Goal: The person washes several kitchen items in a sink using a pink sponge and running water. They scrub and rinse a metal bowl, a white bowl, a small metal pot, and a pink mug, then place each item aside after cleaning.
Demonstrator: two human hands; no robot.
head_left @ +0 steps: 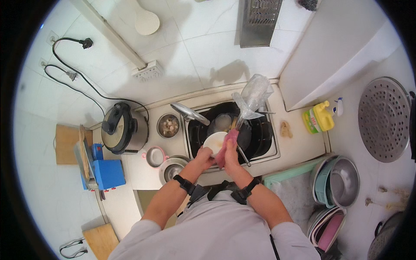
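Over the sink [274, 149], my left hand [205, 157] grips a white bowl [213, 141] by its near side. My right hand [232, 157] is closed on a pink cloth [228, 146], which lies against the bowl's right edge and partly covers it. Beneath and beyond them, dishes stand in a dark basin inside the sink. Among these are a small clear round bowl [223, 122] and a few chopsticks [234, 123]. A lid [189, 113] leans at the sink's left rim. My fingertips are partly hidden behind the bowl and cloth.
Clear bubbled plastic [256, 92] hangs over the sink's back. Left of it are a metal bowl with food pieces [168, 125], a pink-handled bowl [154, 157], stacked metal bowls [171, 170] and a pressure cooker [125, 128]. A yellow jug [320, 118] stands right; basins [344, 182] lean lower right.
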